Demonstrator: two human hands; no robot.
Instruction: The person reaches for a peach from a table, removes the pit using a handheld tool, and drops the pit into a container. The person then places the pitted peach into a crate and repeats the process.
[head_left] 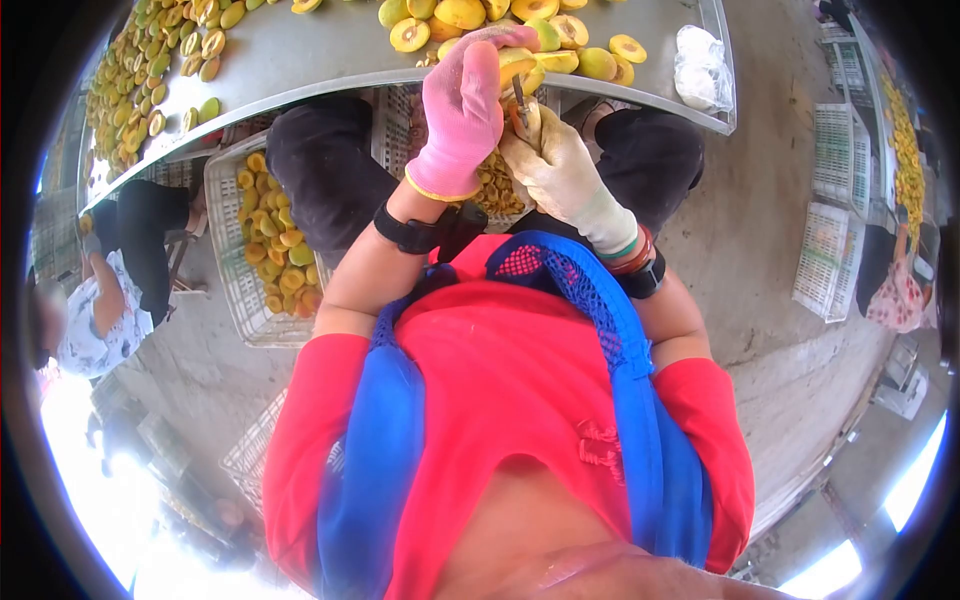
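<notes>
My left hand (pixel 465 110), in a pink glove, is at the front edge of the metal table (pixel 330 60). Its fingers are closed around a yellow apricot-like fruit (pixel 516 68), partly hidden by the glove. Close beside it, my right hand (pixel 555 160) wears a whitish glove and grips a small knife (pixel 519 100). The thin dark blade points up at the fruit, and fingers cover most of the handle. Just beyond both hands lie several yellow-green fruits (pixel 462 14), some cut in half with a hollow showing.
A heap of halved fruit (pixel 140 75) covers the table's left side. A crumpled white plastic bag (pixel 702 68) lies at the right corner. Below stands a white crate of fruit (pixel 240 300); another crate sits between my knees. Another person (pixel 105 310) is at far left, one (pixel 895 290) at far right.
</notes>
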